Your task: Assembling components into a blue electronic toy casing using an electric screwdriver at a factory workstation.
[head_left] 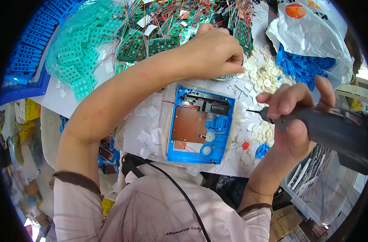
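Observation:
My left hand [214,52] reaches across the table, fingers curled in a pinch at a heap of small silvery screws [228,76]. What sits between the fingertips is hidden. My right hand [293,109] grips a dark electric screwdriver [333,129], whose thin bit [254,111] points left toward a blue plastic housing [194,156]. That housing lies open in front of me, apart from both hands. Inside it are a brown circuit board [189,125], a black mechanism [216,108], a white wheel [209,137] and thin coloured wires.
Green circuit boards [164,45] with tangled wires fill the back. Teal plastic parts [85,52] are bagged at left. White discs [266,83] and a white bag [317,32] of blue pieces lie at right. A clear bin [325,213] stands at lower right. White paper squares [145,137] are scattered about.

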Motion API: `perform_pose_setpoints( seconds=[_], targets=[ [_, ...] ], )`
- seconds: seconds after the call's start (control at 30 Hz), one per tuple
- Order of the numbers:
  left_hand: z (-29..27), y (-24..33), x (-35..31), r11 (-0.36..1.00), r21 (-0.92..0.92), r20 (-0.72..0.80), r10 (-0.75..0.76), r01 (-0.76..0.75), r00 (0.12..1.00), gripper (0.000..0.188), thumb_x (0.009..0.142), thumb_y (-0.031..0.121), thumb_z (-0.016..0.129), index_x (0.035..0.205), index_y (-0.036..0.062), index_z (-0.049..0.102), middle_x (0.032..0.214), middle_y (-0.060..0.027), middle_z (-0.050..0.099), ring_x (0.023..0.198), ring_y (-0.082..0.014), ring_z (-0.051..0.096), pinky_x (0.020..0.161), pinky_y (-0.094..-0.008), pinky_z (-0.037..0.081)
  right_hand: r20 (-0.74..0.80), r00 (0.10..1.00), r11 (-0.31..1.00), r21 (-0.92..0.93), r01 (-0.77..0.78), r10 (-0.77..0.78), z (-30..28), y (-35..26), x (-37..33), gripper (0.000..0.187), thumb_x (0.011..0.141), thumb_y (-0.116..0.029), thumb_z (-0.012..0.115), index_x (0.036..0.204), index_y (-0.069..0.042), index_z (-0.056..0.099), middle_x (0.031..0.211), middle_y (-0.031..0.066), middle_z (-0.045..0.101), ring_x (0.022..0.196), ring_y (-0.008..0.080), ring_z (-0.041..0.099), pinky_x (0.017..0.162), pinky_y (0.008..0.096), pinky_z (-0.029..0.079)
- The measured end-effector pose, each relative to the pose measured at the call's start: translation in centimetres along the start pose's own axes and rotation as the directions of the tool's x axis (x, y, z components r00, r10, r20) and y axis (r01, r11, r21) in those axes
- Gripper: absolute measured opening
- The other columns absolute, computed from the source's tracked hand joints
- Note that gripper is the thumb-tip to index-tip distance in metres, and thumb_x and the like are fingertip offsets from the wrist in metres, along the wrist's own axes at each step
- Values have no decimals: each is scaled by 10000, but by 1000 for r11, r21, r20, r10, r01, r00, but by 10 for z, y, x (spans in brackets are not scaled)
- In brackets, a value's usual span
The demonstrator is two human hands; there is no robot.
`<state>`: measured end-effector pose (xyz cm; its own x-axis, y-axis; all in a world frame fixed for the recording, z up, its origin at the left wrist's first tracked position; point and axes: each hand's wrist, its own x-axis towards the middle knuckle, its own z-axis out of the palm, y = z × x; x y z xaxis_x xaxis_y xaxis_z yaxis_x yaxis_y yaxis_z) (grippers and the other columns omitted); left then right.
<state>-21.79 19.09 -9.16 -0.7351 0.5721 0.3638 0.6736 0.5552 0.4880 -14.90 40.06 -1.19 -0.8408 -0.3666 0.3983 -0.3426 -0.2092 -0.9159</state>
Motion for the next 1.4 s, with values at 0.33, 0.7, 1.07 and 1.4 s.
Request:
perform_pose_setpoints(
  seconds=[0.33,0.7,1.07,1.4],
  targets=[
    [14,99,-104,973,-229,-175,-29,-12,984,292,707,171,840,962,166,700,981,31,626,851,-183,569,844,-430,319,-15,994,904,416,102,-105,30,-13,-33,373,869,-191,812,1130,-201,546,576,-46,577,424,51,498,421,216,499],
    [17,98,-107,981,-189,-281,-7,-48,960,354,677,205,854,994,157,704,990,33,645,815,-176,580,818,-439,309,-43,997,921,382,78,-67,40,-9,-33,369,866,-193,820,1096,-193,531,572,-39,585,417,54,502,397,227,493],
    [20,73,-97,985,124,-207,-90,118,974,243,744,213,804,969,158,729,1026,80,674,982,-163,572,979,-541,284,-147,987,975,202,90,-61,22,46,-12,338,912,-60,669,1151,-74,431,671,34,509,542,152,480,526,330,467],
    [23,75,-95,982,121,-210,-116,144,971,239,746,254,776,940,120,733,1009,49,664,1013,-174,574,1009,-535,317,-27,997,997,-45,69,-70,31,62,-9,306,907,-66,687,939,-82,383,610,55,485,499,148,463,489,335,461]
  ],
)
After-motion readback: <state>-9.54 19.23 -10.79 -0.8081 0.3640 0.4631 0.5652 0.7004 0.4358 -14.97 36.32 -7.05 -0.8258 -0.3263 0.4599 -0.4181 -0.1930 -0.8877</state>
